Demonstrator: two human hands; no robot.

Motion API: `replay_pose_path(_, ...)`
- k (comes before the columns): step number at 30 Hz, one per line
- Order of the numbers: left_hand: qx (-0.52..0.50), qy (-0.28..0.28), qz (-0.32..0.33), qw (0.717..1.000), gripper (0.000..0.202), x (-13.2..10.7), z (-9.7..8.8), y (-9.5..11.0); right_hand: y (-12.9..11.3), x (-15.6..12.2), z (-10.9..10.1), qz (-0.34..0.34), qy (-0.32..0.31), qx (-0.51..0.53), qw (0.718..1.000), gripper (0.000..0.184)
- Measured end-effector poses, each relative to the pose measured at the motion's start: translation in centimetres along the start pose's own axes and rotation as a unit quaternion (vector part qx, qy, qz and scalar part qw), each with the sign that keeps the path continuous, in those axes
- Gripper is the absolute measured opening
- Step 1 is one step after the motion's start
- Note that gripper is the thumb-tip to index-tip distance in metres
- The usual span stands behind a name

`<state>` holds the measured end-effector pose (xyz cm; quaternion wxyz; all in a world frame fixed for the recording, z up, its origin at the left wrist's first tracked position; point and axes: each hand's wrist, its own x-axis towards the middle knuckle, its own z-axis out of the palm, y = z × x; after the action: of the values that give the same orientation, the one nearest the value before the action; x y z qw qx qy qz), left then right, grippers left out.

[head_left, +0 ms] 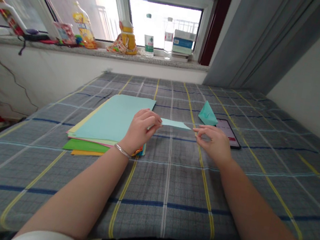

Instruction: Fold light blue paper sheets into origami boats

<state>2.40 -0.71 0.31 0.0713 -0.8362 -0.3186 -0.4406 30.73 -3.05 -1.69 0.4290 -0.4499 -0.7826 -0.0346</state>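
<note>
Between my two hands a small strip of folded light-blue paper is held up above the checked cloth. My left hand pinches its left end between thumb and fingers. At the pointed right end, my right hand pinches the tip with thumb and forefinger. Just beyond my right hand stands a folded turquoise paper shape with a peaked top. A phone with its screen lit lies beside it, partly behind my right hand. Left of my left hand lies a stack of coloured paper, light blue on top.
A grey checked cloth covers the table. Along the windowsill stand a juice bottle, a yellow container, a clear bottle, a white-and-green tube and stacked boxes. A grey curtain hangs at right.
</note>
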Motion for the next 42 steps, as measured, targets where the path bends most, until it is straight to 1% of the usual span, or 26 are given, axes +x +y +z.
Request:
replay_pose_path(3, 0.007, 0.031, -0.021, 0.999, 0.013, -0.1, -0.2, -0.5, 0.2, 0.1, -0.4, 0.04, 0.051, 0.008, 0.998, 0.009)
replay_pose_path(5, 0.002, 0.034, -0.013, 0.999, 0.013, -0.2, 0.2, -0.1, -0.4, 0.2, -0.3, 0.021, 0.064, 0.009, 0.998, 0.006)
replay_pose_path(6, -0.003, 0.031, -0.004, 0.999, 0.012, -0.2, 0.5, 0.2, -0.9, 0.2, -0.1, -0.005, 0.059, 0.006, 0.998, 0.01)
replay_pose_path(8, -0.008, 0.027, 0.008, 1.0, 0.011, -0.3, 1.3, 1.2, -2.0, 0.2, 0.4, -0.049, 0.03, 0.002, 0.998, 0.022)
replay_pose_path(9, -0.018, 0.022, 0.011, 1.0, 0.01, -0.4, 1.7, 1.7, -2.4, 0.2, 0.7, -0.062, 0.024, -0.001, 0.998, 0.02)
replay_pose_path(10, -0.033, 0.012, 0.009, 0.999, 0.011, -0.4, 2.0, 2.1, -2.8, 0.1, 1.0, -0.069, 0.019, -0.003, 0.997, 0.014)
replay_pose_path(13, -0.061, -0.007, 0.004, 0.998, 0.011, -0.4, 2.5, 3.0, -3.4, 0.0, 1.5, -0.069, 0.035, -0.019, 0.997, 0.002)
replay_pose_path(15, -0.039, -0.016, 0.007, 0.999, 0.009, -0.4, 2.4, 3.2, -3.4, 0.0, 1.5, -0.059, 0.058, -0.039, 0.996, 0.004)
replay_pose_path(17, 0.01, -0.017, 0.016, 1.0, 0.008, -0.4, 2.2, 3.3, -3.5, -0.1, 1.3, -0.055, 0.069, -0.057, 0.994, 0.007)
replay_pose_path(21, 0.079, -0.027, 0.055, 0.995, 0.01, -0.3, 2.1, 3.9, -4.1, -0.1, 1.2, -0.085, 0.038, -0.08, 0.992, 0.01)
replay_pose_path(23, 0.092, -0.039, 0.072, 0.992, 0.012, -0.3, 2.3, 4.3, -4.6, -0.1, 1.3, -0.102, 0.021, -0.089, 0.991, 0.011)
replay_pose_path(26, 0.095, -0.051, 0.075, 0.991, 0.013, -0.2, 2.5, 4.6, -5.1, -0.1, 1.4, -0.114, 0.001, -0.095, 0.989, 0.013)
replay_pose_path(30, 0.082, -0.065, 0.059, 0.993, 0.014, -0.1, 2.5, 4.5, -5.0, -0.1, 1.6, -0.11, -0.017, -0.082, 0.99, 0.012)
replay_pose_path(35, 0.066, -0.085, 0.027, 0.994, 0.013, 0.0, 2.3, 4.1, -4.4, 0.0, 1.5, -0.088, -0.01, -0.055, 0.995, 0.01)
replay_pose_path(39, 0.051, -0.099, 0.011, 0.994, 0.009, -0.1, 2.0, 3.7, -3.4, 0.0, 1.2, -0.065, -0.004, -0.028, 0.997, 0.006)
replay_pose_path(42, 0.053, -0.097, 0.004, 0.994, 0.009, -0.1, 1.8, 3.3, -2.5, -0.1, 0.9, -0.038, 0.001, -0.014, 0.999, 0.006)
